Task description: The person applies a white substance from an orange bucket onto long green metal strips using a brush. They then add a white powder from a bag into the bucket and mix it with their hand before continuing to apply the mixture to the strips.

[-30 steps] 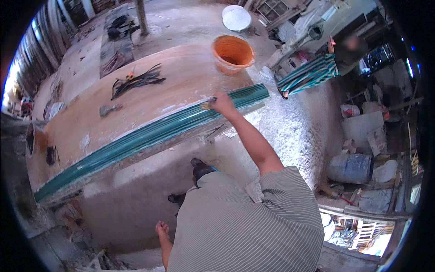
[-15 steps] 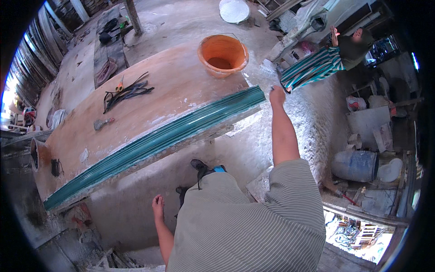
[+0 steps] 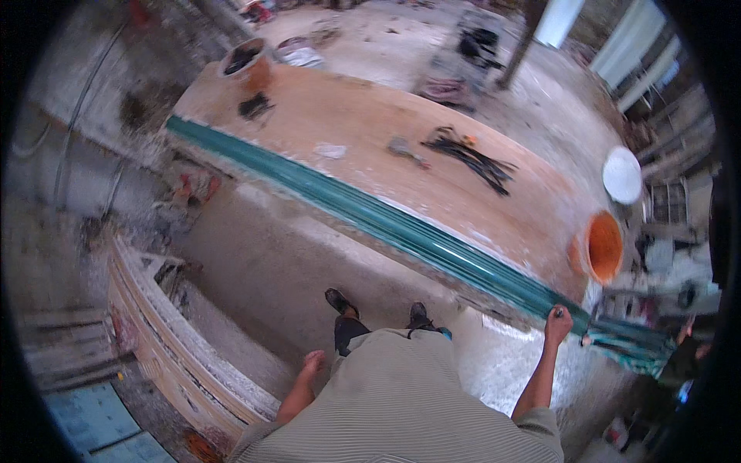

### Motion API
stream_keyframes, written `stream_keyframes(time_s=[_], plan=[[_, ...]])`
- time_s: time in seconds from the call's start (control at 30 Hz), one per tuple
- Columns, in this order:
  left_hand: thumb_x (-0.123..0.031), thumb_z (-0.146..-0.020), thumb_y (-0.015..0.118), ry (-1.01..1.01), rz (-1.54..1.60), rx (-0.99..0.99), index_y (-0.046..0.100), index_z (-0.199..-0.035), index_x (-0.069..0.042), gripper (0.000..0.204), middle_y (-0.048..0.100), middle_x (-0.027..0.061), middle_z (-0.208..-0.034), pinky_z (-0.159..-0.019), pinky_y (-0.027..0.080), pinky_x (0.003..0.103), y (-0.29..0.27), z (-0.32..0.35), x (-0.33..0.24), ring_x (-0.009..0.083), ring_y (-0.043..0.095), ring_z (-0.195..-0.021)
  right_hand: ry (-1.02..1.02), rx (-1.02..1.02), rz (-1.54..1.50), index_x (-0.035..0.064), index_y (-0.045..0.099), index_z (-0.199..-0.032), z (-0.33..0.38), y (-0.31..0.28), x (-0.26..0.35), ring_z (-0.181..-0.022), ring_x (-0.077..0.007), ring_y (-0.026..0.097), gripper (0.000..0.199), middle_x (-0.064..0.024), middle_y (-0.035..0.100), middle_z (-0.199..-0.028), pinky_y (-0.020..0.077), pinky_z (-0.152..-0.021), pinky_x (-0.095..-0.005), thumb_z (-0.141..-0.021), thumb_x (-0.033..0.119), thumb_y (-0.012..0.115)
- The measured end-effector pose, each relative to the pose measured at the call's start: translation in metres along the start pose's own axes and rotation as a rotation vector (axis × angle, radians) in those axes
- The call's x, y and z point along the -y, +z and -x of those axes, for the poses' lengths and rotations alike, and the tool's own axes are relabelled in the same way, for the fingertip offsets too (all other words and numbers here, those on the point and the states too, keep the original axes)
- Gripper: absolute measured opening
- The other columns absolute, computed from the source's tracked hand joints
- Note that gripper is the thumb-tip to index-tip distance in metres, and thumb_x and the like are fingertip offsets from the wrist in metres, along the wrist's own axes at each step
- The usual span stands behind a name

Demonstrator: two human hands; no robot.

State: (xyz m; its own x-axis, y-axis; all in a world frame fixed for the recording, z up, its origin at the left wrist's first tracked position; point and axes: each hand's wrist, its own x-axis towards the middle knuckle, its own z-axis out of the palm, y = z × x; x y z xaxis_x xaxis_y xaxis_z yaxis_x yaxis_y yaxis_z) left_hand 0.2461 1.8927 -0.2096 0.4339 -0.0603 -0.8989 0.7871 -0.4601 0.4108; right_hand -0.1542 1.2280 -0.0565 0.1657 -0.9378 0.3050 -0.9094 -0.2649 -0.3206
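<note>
One long green moulding (image 3: 401, 231) lies along the counter (image 3: 370, 139); my right hand (image 3: 557, 322) is clamped on its end, my left hand (image 3: 312, 361) hangs apart, fingers loose, beside one orange bucket (image 3: 602, 248).

Whole left side is motion-smeared, so the stacked stuff by the wall (image 3: 69, 255) and the pale curved mouldings (image 3: 177, 347) down low are pretty much mush. The right hand (image 3: 557, 322) sits at the near end of the long green strip (image 3: 386, 224), but it's too small to see if the fingers actually close round it. Left hand (image 3: 311, 364) is blurry, fingers unreadable. The dark tangle (image 3: 471, 158) on the table could be cables or tools, can't tell. Far right, a person (image 3: 683, 363) is mostly swallowed by the black lens rim, and the striped bundle (image 3: 637, 347) runs off behind it
</note>
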Motion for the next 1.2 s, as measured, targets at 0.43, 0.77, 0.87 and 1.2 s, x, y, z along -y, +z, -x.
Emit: stream_keyframes(time_s=[0.43, 0.77, 0.87, 1.2], plan=[[-0.028, -0.095, 0.061, 0.16, 0.31, -0.106, 0.062, -0.112, -0.013, 0.022, 0.067, 0.0003, -0.091, -0.061, 0.051, 0.033, -0.24, -0.199, -0.151, 0.0141, 0.061, -0.072, -0.046, 0.257, -0.33, 0.0029, 0.073, -0.089, 0.049, 0.179, 0.498, -0.071, -0.0206, 0.068, 0.019, -0.0113, 0.072, -0.08, 0.0546, -0.069, -0.0369, -0.081, 0.02, 0.075], [-0.045, -0.094, 0.06, 0.182, 0.018, -0.229, 0.06, -0.117, -0.011, 0.041, 0.067, 0.0036, -0.096, -0.071, 0.052, 0.038, -0.405, -0.252, -0.268, 0.0188, 0.062, -0.081, 0.022, 0.497, -0.889, 0.0006, 0.074, -0.094, 0.134, 0.268, 0.897, -0.071, -0.0133, 0.069, 0.012, -0.0075, 0.071, -0.08, 0.0583, -0.06, -0.0278, -0.088, 0.01, 0.07], [-0.03, -0.1, 0.054, 0.166, 0.286, -0.253, 0.065, -0.106, -0.009, 0.025, 0.064, 0.0057, -0.095, -0.068, 0.05, 0.035, -0.434, -0.293, -0.235, 0.0186, 0.058, -0.08, 0.034, 0.569, -0.938, -0.0012, 0.073, -0.093, 0.148, 0.294, 0.998, -0.072, -0.0142, 0.069, 0.013, -0.0085, 0.071, -0.082, 0.0602, -0.059, -0.0284, -0.088, 0.01, 0.07], [-0.038, -0.093, 0.064, 0.094, 0.625, -0.082, 0.058, -0.126, -0.011, 0.043, 0.066, 0.0085, -0.113, -0.082, 0.051, 0.041, -0.61, -0.335, -0.354, 0.0237, 0.063, -0.092, -0.073, 0.697, -1.089, 0.0007, 0.072, -0.095, 0.206, 0.453, 1.339, -0.069, -0.012, 0.064, 0.014, -0.0053, 0.069, -0.081, 0.0556, -0.058, -0.0279, -0.087, 0.012, 0.072]])
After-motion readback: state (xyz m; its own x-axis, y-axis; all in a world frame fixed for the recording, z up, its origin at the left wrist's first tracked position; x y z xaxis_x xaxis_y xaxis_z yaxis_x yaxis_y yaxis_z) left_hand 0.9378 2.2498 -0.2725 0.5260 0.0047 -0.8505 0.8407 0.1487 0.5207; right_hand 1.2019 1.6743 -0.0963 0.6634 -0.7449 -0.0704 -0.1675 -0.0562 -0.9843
